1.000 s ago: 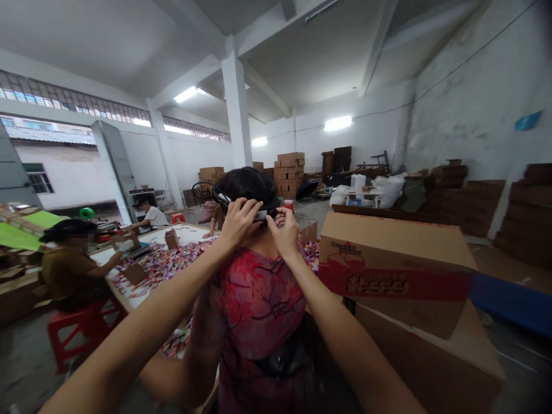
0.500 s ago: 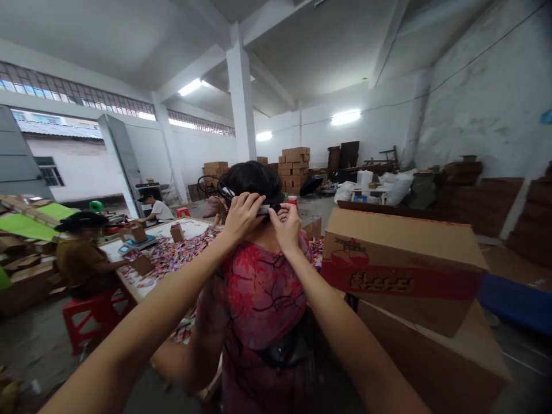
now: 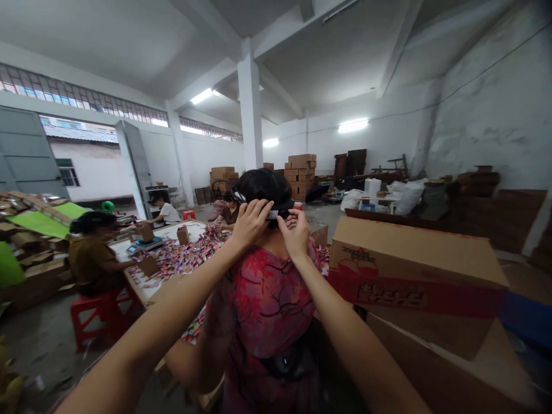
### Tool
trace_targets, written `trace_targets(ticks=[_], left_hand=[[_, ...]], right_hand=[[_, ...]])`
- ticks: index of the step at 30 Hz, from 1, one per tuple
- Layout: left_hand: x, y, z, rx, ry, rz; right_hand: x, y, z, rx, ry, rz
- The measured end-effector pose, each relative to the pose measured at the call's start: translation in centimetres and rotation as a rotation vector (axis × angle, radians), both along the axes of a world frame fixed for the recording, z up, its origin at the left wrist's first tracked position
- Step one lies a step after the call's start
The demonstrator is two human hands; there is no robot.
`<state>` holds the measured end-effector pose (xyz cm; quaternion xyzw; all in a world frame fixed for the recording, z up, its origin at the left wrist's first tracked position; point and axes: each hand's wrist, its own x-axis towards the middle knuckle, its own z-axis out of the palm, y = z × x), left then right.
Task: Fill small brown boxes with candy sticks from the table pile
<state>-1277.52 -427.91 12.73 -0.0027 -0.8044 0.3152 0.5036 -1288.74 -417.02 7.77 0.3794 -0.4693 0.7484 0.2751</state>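
Little has moved but the head view, which has drifted so everyone sits further right: left hand still clasps the black head strap behind the co-worker's head, right hand pinches it just beside, and the right cardboard carton's red-band characters blur unreadably.

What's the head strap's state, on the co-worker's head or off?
On: head strap wraps the co-worker's head; left hand and right hand both hold it.
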Motion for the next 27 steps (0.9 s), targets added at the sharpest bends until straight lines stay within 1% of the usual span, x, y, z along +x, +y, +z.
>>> trace_targets(ticks=[8, 14, 22, 27], left_hand=[[-0.1, 0.4, 0.4, -0.004, 0.014, -0.028], [-0.1, 0.7, 0.4, 0.017, -0.006, -0.034], [-0.7, 0.9, -0.1, 0.005, -0.017, -0.015], [-0.6, 1.3, -0.5, 0.000, -0.014, -0.003]], right_hand=[[-0.1, -0.4, 0.2, -0.026, -0.019, -0.014], [0.3, -1.1, 0.0, -0.069, -0.112, 0.004], [0.1, -0.6, -0.8, -0.028, -0.100, -0.005], [-0.1, -0.1, -1.0, -0.019, -0.098, -0.003]])
